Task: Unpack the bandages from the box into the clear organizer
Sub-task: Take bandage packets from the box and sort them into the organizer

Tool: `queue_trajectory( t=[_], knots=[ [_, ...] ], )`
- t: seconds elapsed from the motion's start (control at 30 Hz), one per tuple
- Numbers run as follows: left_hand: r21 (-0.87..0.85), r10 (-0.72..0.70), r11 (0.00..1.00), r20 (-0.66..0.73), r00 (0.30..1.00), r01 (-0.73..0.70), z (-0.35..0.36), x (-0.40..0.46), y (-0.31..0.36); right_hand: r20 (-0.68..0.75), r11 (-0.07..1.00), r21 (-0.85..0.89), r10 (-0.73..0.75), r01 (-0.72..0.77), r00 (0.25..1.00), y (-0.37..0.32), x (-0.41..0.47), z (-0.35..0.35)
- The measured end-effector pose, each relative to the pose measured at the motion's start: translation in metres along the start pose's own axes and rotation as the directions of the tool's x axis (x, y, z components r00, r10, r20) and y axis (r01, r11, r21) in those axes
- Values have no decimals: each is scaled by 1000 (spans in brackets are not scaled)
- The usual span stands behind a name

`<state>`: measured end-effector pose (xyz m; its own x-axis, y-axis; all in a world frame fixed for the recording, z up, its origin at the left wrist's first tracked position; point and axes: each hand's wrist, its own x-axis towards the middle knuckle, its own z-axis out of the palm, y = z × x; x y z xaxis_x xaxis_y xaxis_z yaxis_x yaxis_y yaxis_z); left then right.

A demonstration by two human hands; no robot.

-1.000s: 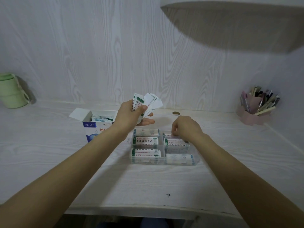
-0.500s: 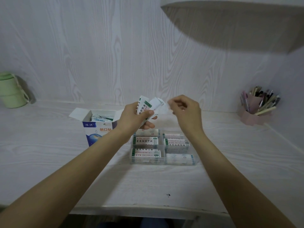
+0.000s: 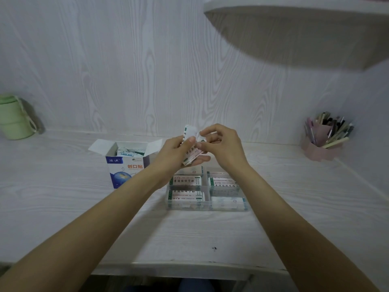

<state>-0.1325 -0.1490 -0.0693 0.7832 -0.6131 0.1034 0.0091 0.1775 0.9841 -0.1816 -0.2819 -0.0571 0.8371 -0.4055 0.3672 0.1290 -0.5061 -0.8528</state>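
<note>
place: a study corner at home | signs: white wood table (image 3: 63,207), pink cup of pens (image 3: 325,135), shelf (image 3: 294,28) above, green mug (image 3: 14,116)

Two hands (image 3: 174,152), one box (image 3: 126,165), one clear organizer (image 3: 207,206), one green cup (image 3: 14,116), one pen holder (image 3: 322,147)

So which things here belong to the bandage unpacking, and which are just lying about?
Part of the job:
- left hand gripping a stack of bandages
- right hand pinching one from the stack
- open box, more bandages inside
- clear organizer, partly filled

Lying about:
- green cup, far left
- pink pen holder, far right
</note>
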Motion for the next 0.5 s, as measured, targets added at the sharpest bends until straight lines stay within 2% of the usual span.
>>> queue_trajectory(
  t=[0.1,0.2,0.4,0.5],
  knots=[
    [-32,-19,999,-100,995,16,-1,2,1,-12,1000,-7,24,-24,1000,3,0,1],
    [-39,-27,999,-194,981,19,-1,5,1,-4,997,69,36,-36,999,7,1,-1],
    [-34,-15,999,-256,967,7,4,10,3,-22,963,256,89,-81,996,20,0,-10],
    [-75,-24,997,-319,948,0,1,13,4,-115,929,336,203,-154,972,37,3,-18]
  ],
)
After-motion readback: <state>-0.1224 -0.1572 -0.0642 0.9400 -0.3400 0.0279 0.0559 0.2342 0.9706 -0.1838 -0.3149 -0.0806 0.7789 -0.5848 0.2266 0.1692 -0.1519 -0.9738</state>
